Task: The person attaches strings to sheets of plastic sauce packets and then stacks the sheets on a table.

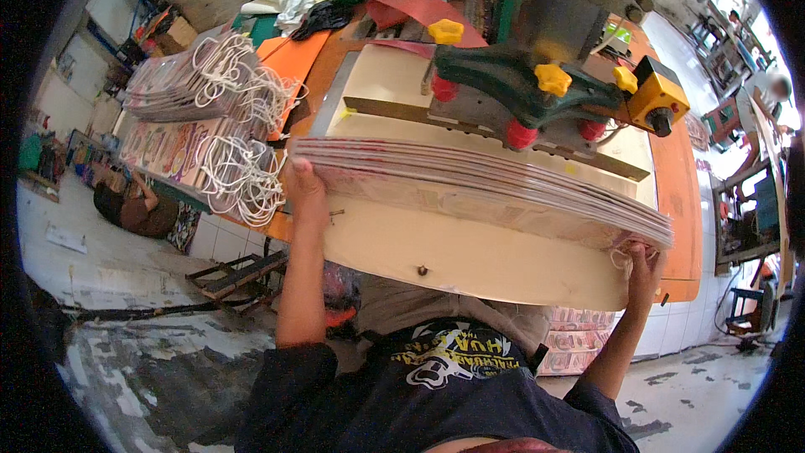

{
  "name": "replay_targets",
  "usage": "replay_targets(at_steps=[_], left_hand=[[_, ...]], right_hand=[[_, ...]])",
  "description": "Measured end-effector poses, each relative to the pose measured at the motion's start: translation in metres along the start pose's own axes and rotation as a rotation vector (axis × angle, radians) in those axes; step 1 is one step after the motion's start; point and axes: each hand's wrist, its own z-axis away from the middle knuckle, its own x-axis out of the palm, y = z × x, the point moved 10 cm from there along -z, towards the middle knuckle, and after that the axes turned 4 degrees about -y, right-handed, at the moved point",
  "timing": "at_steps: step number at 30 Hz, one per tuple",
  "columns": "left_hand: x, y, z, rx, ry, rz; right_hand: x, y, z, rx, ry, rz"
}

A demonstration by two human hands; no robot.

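Observation:
Between my two hands stands a long stack of flat printed paper bags, edges up, spanning the cream work plate. My left hand closes on its left end, thumb on the near side. My right hand grips the lower right end, where a bit of white cord shows. Just behind the stack is a press with a dark green clamp, yellow star knobs and red feet. Its long metal bar lies over the plate. The fingers behind the stack are hidden.
Piled printed bags with white cord handles sit at the left on the orange table. A yellow control box juts out at the right of the press. More printed bundles lie below the table. A person crouches far left.

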Motion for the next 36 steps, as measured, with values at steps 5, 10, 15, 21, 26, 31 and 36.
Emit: replay_targets(at_steps=[5, 10, 15, 21, 26, 31, 36], left_hand=[[0.007, 0.021, 0.005, -0.113, 0.057, 0.322], [-0.027, -0.029, -0.002, -0.09, -0.169, 0.512], [-0.009, -0.03, 0.009, -0.243, -0.252, 0.358], [-0.013, -0.02, 0.004, -0.155, -0.175, 0.608], [0.009, 0.0, 0.001, -0.296, 0.01, 0.714], [-0.036, -0.011, -0.014, -0.096, -0.199, 0.839], [0.03, 0.087, 0.014, -0.012, -0.759, 1.097]], right_hand=[[-0.019, 0.003, 0.019, -0.039, 0.11, -0.119], [-0.027, 0.028, 0.027, 0.069, 0.011, -0.085], [0.009, -0.015, 0.018, 0.104, -0.157, -0.083], [0.04, -0.055, 0.001, -0.063, -0.245, -0.342], [0.019, -0.018, 0.017, 0.117, -0.064, -0.27], [0.03, -0.051, 0.023, -0.158, -0.058, -0.341], [0.024, -0.093, 0.033, -0.367, -0.083, -0.532]])
